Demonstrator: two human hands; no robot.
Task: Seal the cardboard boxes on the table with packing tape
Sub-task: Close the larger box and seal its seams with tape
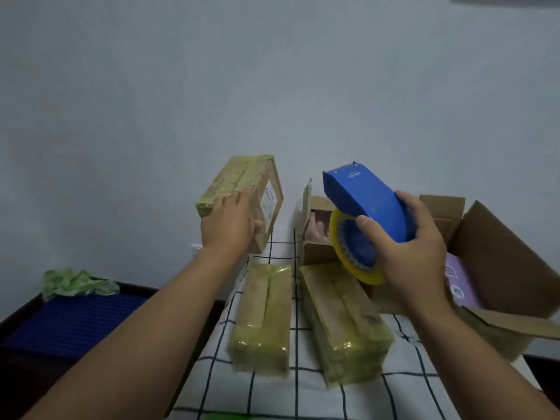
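Observation:
My left hand (231,221) grips a taped cardboard box (242,189) with a white label, lifted and tilted above the table's far left edge. My right hand (415,250) holds a blue tape dispenser (366,201) with a yellow roll of tape (356,268), raised over the boxes. Two taped boxes lie side by side on the checked cloth (263,398): one on the left (263,316) and one on the right (342,322). Behind the dispenser stands a small open box (318,234) with pink contents.
A large open cardboard box (500,262) with a purple package inside sits at the right. Left of the table lies a blue mat (75,322) with crumpled green material (75,283) on it. A plain wall stands directly behind.

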